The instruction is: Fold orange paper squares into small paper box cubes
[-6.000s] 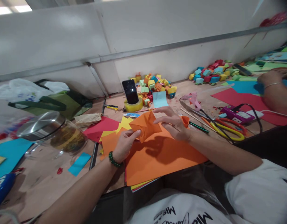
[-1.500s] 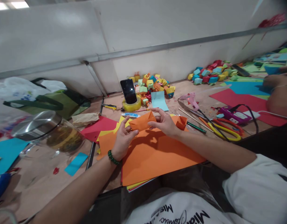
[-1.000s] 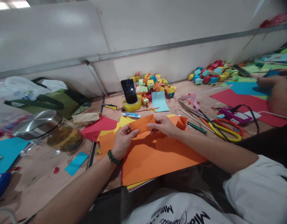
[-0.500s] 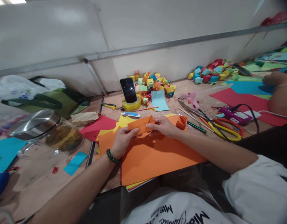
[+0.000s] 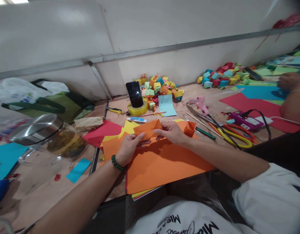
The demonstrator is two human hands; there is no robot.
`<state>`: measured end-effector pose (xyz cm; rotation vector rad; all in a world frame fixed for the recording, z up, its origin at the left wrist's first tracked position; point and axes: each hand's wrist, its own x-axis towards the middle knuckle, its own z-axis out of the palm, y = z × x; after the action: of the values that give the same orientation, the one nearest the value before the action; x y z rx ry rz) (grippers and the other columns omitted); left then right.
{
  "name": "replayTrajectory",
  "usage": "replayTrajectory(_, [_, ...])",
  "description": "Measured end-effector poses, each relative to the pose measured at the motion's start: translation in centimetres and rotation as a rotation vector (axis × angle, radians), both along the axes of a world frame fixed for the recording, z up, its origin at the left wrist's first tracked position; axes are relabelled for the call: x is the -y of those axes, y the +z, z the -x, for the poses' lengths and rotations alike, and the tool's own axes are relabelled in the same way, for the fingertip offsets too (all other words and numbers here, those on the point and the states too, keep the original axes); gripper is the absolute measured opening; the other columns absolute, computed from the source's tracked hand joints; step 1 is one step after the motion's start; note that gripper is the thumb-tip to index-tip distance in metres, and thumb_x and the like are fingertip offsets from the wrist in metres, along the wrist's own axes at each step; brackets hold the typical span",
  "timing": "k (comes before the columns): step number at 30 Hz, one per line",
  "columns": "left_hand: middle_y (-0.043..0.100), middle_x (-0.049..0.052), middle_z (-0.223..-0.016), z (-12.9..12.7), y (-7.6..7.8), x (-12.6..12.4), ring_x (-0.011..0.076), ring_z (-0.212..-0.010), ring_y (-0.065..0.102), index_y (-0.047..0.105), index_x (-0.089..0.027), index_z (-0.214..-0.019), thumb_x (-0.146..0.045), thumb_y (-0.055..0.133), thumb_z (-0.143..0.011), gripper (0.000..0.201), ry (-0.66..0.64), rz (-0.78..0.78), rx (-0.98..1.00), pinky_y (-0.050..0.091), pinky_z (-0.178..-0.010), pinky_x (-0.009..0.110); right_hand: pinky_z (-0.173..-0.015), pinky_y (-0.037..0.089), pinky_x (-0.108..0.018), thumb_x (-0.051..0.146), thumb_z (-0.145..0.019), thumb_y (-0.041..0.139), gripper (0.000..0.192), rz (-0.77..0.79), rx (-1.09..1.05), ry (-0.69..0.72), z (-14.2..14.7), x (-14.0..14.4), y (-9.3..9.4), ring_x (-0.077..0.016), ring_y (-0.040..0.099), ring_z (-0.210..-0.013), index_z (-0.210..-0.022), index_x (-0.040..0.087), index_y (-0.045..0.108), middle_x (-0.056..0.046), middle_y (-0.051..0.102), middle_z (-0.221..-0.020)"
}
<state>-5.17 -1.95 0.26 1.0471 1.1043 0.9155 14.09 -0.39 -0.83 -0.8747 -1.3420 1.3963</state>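
Note:
Between my two hands is a small folded piece of orange paper [image 5: 150, 128], held above a stack of large orange sheets [image 5: 164, 164]. My left hand [image 5: 130, 146] pinches its left end, thumb on top and fingers beneath. At the right end, my right hand [image 5: 173, 132] grips it between thumb and fingers. Another folded orange paper piece [image 5: 189, 127] rests just beyond my right wrist. Yellow sheets [image 5: 120, 133] and a red sheet [image 5: 107, 131] lie to the left of the stack.
A glass teapot [image 5: 67, 139] stands at left. Behind are a phone [image 5: 134, 94] on a tape roll [image 5: 140, 108] and a heap of paper cubes [image 5: 155, 87]. Scissors [image 5: 234, 136], a pink glue gun [image 5: 200, 104] and another person's hand [image 5: 292, 81] are at right.
The fingers of my left hand have shifted slightly under the folded orange paper, now showing below it. Both hands keep their hold in nearly the same place.

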Motion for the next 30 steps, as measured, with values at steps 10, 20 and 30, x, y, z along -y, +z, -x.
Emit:
replayTrajectory(10, [0.077, 0.012, -0.084, -0.05, 0.41, 0.21, 0.0231, -0.07, 0.072, 0.075, -0.012, -0.086, -0.051, 0.087, -0.05, 0.054, -0.013, -0.055, 0.007, 0.053, -0.058, 0.026, -0.062, 0.062, -0.024, 0.04, -0.057, 0.085, 0.042, 0.085, -0.012, 0.052, -0.25, -0.44, 0.01, -0.0127, 0.069, -0.066, -0.09, 0.017, 0.071, -0.001, 0.074, -0.084])
replayTrajectory(20, [0.077, 0.011, -0.084, 0.09, 0.18, -0.04, 0.02, -0.067, 0.072, 0.075, -0.013, -0.084, -0.041, 0.09, -0.046, 0.05, 0.051, -0.053, 0.036, 0.05, -0.055, 0.022, -0.069, 0.062, -0.027, 0.037, -0.057, 0.086, 0.041, 0.056, -0.028, 0.051, -0.22, -0.29, -0.04, -0.0131, 0.069, -0.068, -0.089, 0.016, 0.071, -0.002, 0.073, -0.081])
replayTrajectory(30, [0.075, 0.009, -0.079, 0.18, 0.27, -0.04, 0.0189, -0.065, 0.071, 0.075, -0.012, -0.079, -0.04, 0.09, -0.047, 0.045, 0.03, -0.04, 0.021, 0.05, -0.055, 0.022, -0.065, 0.06, -0.025, 0.039, -0.06, 0.083, 0.041, 0.064, 0.005, 0.105, -0.43, -0.14, 0.21, -0.0146, 0.069, -0.074, -0.092, 0.017, 0.07, -0.003, 0.073, -0.089])
